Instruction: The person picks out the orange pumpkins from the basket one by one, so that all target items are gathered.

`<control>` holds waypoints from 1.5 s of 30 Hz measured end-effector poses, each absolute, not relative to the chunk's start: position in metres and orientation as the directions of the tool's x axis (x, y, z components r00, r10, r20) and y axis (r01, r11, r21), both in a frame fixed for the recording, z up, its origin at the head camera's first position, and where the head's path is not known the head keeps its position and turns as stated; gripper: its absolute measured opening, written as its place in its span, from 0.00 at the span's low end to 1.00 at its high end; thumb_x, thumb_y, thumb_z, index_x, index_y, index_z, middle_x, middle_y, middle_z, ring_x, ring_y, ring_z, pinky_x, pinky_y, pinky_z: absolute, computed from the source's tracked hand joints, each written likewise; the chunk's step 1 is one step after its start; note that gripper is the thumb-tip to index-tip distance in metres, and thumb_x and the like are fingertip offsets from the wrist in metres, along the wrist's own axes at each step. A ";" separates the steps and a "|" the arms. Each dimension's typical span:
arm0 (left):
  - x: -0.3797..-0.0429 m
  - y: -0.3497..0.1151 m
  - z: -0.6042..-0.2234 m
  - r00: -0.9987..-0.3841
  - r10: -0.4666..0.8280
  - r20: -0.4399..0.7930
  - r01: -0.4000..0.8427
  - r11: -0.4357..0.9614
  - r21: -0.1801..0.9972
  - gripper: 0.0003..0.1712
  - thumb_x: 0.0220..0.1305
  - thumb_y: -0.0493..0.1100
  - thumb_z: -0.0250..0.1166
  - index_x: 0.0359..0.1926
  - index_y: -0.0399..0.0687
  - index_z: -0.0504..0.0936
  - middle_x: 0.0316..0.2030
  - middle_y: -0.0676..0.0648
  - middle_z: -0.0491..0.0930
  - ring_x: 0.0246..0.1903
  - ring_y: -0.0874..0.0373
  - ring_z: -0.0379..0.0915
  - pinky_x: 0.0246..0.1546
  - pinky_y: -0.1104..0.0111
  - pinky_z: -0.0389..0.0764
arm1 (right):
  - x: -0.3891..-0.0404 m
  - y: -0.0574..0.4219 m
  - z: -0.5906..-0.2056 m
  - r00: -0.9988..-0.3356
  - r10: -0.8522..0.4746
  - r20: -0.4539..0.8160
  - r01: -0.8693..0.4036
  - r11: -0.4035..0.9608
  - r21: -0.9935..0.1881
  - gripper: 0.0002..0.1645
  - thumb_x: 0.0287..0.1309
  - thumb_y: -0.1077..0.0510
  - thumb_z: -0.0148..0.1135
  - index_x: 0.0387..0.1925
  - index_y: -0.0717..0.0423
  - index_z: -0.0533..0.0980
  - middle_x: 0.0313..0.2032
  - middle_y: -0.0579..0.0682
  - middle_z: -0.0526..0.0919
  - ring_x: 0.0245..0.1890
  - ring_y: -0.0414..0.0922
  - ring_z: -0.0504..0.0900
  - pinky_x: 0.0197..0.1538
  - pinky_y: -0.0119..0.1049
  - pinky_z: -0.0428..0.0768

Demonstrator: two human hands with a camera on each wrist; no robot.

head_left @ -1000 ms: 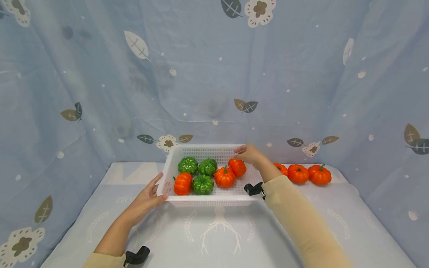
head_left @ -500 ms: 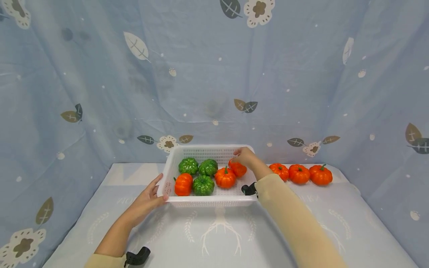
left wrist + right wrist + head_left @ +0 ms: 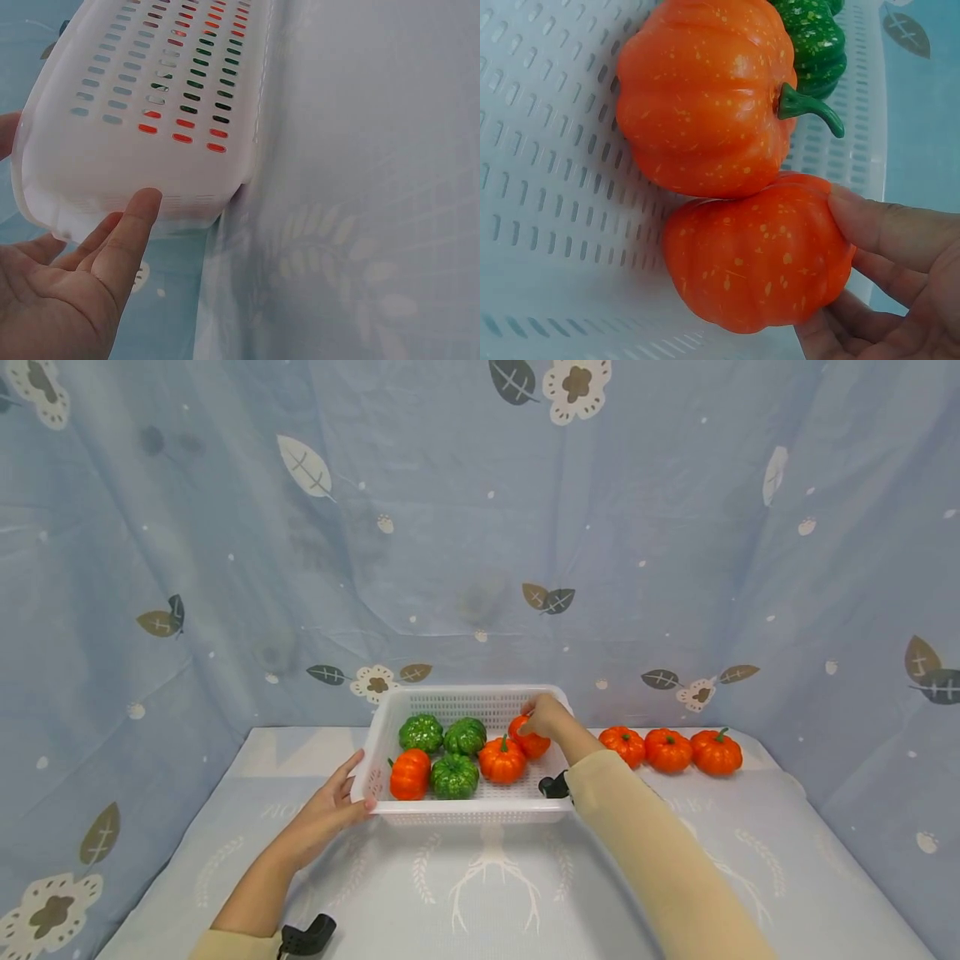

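Observation:
In the head view, a white perforated plastic basket (image 3: 480, 807) holds three green pumpkins (image 3: 455, 776) and three orange ones. My left hand (image 3: 324, 820) grips the basket's left end, its thumb over the front corner; in the left wrist view a fingertip lies against the outer wall. Inside the right end, my right hand (image 3: 551, 718) holds the back orange pumpkin (image 3: 757, 259), thumb on one side and fingers on the other. That pumpkin touches another orange pumpkin (image 3: 705, 97) with a curved green stem. A third orange pumpkin (image 3: 410, 774) lies on its side at the front left.
Three more orange pumpkins (image 3: 669, 751) stand in a row on the table to the right of the basket. A pale patterned cloth (image 3: 420, 893) covers the table. Blue printed curtain (image 3: 450, 527) hangs behind it and at both sides.
My right hand has moved slightly left and down, from over the back orange pumpkin to gripping it. The right sleeve has shifted left, uncovering more of the row. My left hand stays put.

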State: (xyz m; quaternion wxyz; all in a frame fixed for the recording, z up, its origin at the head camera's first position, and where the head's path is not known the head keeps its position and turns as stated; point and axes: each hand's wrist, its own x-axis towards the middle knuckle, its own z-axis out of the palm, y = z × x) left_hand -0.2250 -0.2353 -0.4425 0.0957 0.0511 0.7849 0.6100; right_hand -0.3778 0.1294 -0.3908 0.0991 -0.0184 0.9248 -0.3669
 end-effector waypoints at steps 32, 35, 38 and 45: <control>-0.225 -0.233 -0.441 -0.978 0.187 -0.091 -0.041 0.256 0.966 0.57 0.63 0.46 0.69 0.81 0.62 0.40 0.74 0.36 0.56 0.63 0.40 0.67 0.61 0.47 0.72 | -0.314 0.194 -0.306 -0.961 -0.275 0.015 -0.177 0.576 -0.798 0.30 0.61 0.60 0.68 0.64 0.63 0.74 0.59 0.61 0.77 0.57 0.57 0.75 0.60 0.48 0.76; -0.225 -0.234 -0.441 -0.979 0.185 -0.089 -0.040 0.255 0.966 0.57 0.63 0.46 0.69 0.81 0.62 0.40 0.75 0.36 0.55 0.64 0.40 0.65 0.61 0.46 0.71 | -0.304 0.205 -0.305 -0.960 -0.278 0.024 -0.185 0.573 -0.799 0.31 0.61 0.60 0.68 0.64 0.64 0.73 0.59 0.62 0.77 0.57 0.57 0.75 0.58 0.48 0.77; -0.224 -0.235 -0.440 -0.978 0.188 -0.087 -0.037 0.255 0.966 0.57 0.63 0.47 0.69 0.81 0.63 0.40 0.75 0.36 0.55 0.65 0.39 0.65 0.61 0.47 0.72 | -0.293 0.216 -0.305 -0.960 -0.279 0.035 -0.197 0.581 -0.790 0.31 0.62 0.59 0.68 0.64 0.64 0.73 0.60 0.63 0.77 0.59 0.59 0.75 0.59 0.50 0.77; -0.224 -0.236 -0.441 -0.970 0.234 -0.060 -0.013 0.200 0.980 0.56 0.65 0.42 0.67 0.81 0.58 0.37 0.75 0.33 0.53 0.65 0.37 0.63 0.61 0.52 0.73 | -0.271 0.243 -0.308 -0.970 -0.244 0.007 -0.161 0.615 -0.772 0.33 0.62 0.55 0.69 0.66 0.60 0.72 0.61 0.62 0.75 0.60 0.60 0.74 0.58 0.52 0.78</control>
